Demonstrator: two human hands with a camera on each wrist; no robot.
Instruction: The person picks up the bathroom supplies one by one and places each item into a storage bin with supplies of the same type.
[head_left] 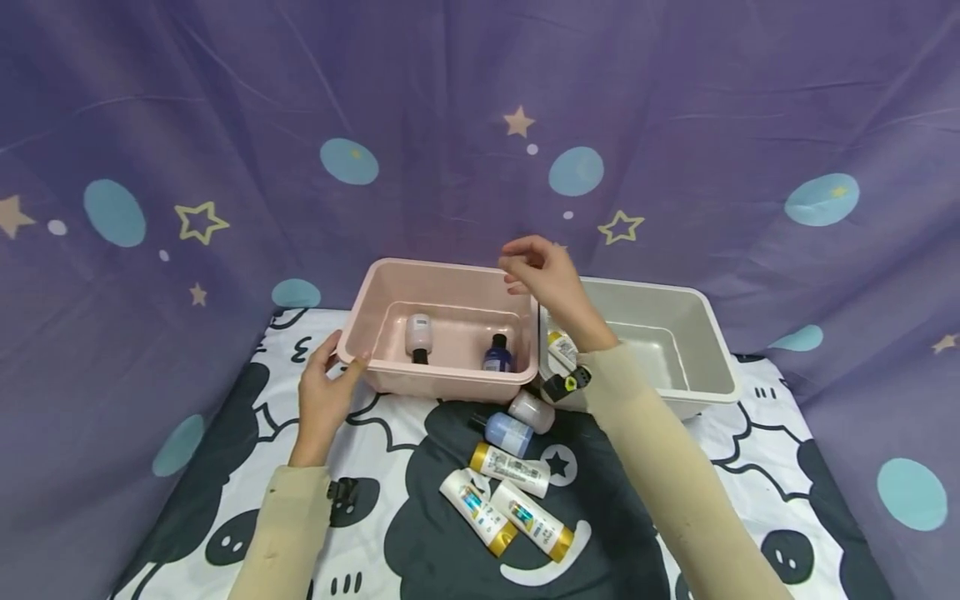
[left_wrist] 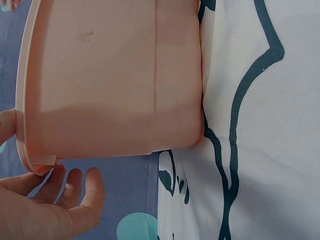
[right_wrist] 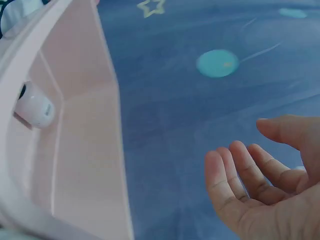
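Pink plastic forms the open-topped rectangular bin whose rim, at the near left corner, is pinched between the thumb and fingers of the left hand, with a pale bottle with a black cap and a dark blue bottle with a black cap inside. The right hand, thumb and loosely bent fingers apart, is raised near that bin's far right corner, beside a grey-white rectangular plastic bin. Before them, on black-and-white printed cloth, lie a blue bottle and three white tubes with gold caps.
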